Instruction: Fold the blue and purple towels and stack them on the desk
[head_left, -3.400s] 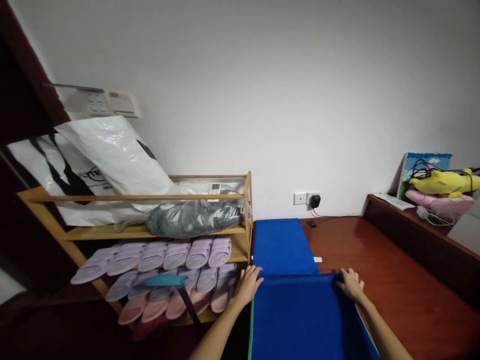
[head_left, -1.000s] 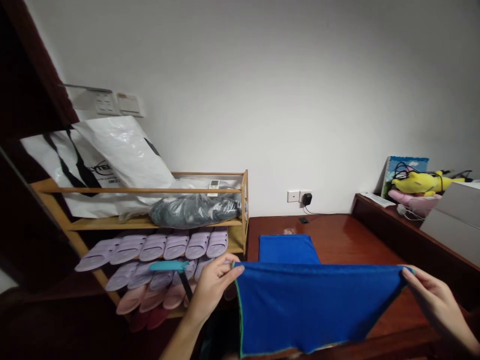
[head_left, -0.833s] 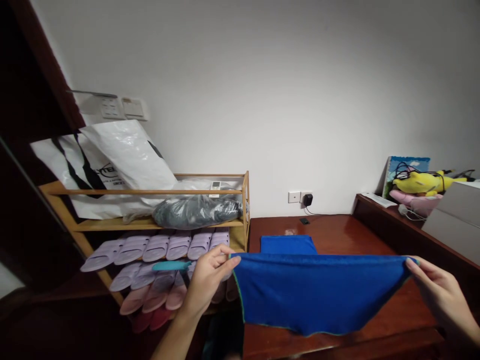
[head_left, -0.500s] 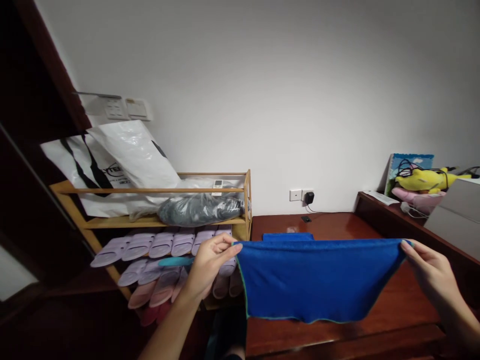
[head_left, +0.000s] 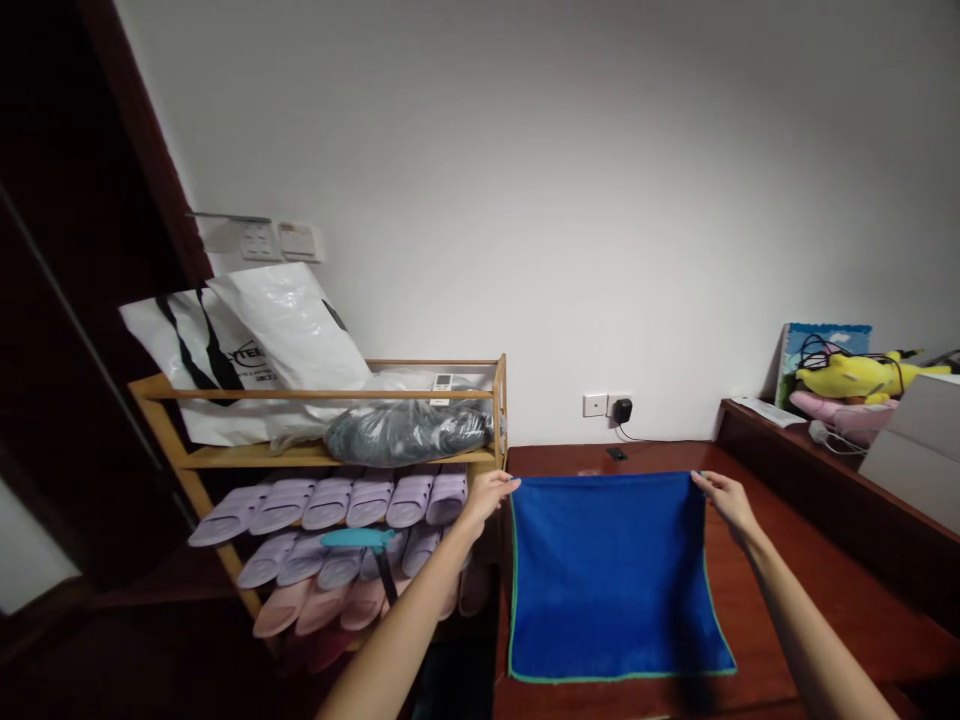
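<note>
A blue cloth (head_left: 604, 575) with a green stitched edge is spread over the reddish-brown wooden surface (head_left: 780, 600). Its far left corner is pinched in my left hand (head_left: 489, 497), and my right hand (head_left: 724, 500) pinches the far right corner. The near edge rests on the wood, while the far edge is drawn straight between my hands. A dark shadow falls across the cloth's right part. The folded blue piece seen earlier behind the cloth is hidden.
To the left stands a wooden rack (head_left: 322, 457) with several slippers (head_left: 330, 500), a white bag (head_left: 289, 330) and a grey plastic-wrapped bundle (head_left: 412, 430). A black plug (head_left: 622, 410) sits in the wall socket. A yellow plush toy (head_left: 855, 378) lies on the raised ledge at right.
Both hands have moved farther away with the cloth, the right one also leftward. The cloth was hanging in the air and now lies with its near edge on the wood.
</note>
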